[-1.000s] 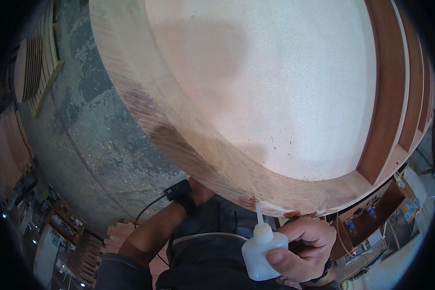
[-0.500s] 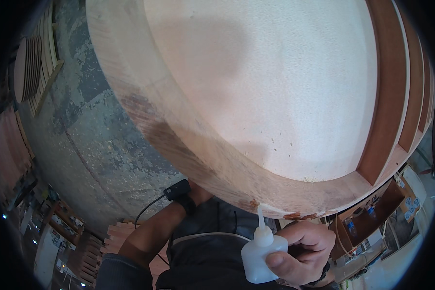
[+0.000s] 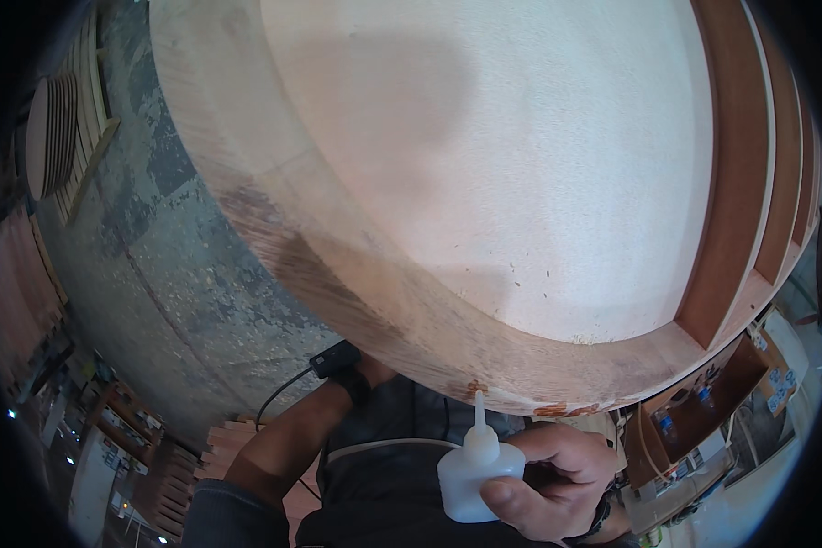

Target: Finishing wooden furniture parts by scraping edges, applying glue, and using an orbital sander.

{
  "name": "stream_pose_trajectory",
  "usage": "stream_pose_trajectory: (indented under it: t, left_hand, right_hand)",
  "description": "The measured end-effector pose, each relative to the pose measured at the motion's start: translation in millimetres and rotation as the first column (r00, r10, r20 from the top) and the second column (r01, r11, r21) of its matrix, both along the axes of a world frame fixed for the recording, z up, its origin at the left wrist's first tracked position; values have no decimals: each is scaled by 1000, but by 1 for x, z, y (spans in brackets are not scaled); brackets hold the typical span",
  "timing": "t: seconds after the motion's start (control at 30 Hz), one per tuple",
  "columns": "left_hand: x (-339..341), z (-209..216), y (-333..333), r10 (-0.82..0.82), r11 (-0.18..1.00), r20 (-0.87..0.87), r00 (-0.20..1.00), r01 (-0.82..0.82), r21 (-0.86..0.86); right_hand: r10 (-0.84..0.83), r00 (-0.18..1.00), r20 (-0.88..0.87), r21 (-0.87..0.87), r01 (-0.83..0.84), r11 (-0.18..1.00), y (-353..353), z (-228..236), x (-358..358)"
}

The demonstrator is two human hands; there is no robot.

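Note:
My right hand [image 3: 564,479] is closed round a translucent white squeeze bottle [image 3: 461,489] with a narrow nozzle. The nozzle points up, its tip at the near edge of a curved wooden rim [image 3: 511,352]. Beside the tip is a small reddish-brown patch [image 3: 477,387] on the wood. More reddish-brown marks [image 3: 557,410] lie along the edge to the right. My left hand [image 3: 377,369] reaches beneath the rim, which hides its fingers. A black device [image 3: 335,359] with a cable is strapped at the left wrist.
A pale panel [image 3: 539,164] fills the inside of the rim, with brown upright slats [image 3: 731,173] at its right. Stacked wood pieces [image 3: 53,137] stand at the far left above a worn grey floor [image 3: 183,265]. A brown open box [image 3: 694,411] holding bottles sits lower right.
My right hand has shifted slightly left and up with the bottle, bringing the nozzle tip closer to the brown patch. My left arm is nearly unchanged.

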State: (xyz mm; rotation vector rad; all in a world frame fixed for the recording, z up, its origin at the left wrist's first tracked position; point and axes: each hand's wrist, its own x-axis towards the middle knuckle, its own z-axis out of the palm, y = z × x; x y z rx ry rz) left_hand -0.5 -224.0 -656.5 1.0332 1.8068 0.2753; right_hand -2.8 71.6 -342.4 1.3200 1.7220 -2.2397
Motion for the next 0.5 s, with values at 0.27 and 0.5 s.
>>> stream_pose_trajectory:
  t: [0.27,0.5]
  left_hand:
    - [8,-12,-8,-17,1000,-32,999,18,21]
    - [15,-23,-17,-28,998,-64,998,31,51]
  right_hand:
    - [36,999,31,-81,-33,996,-1,-1,9]
    - [-30,999,29,-96,33,995,-5,-3,13]
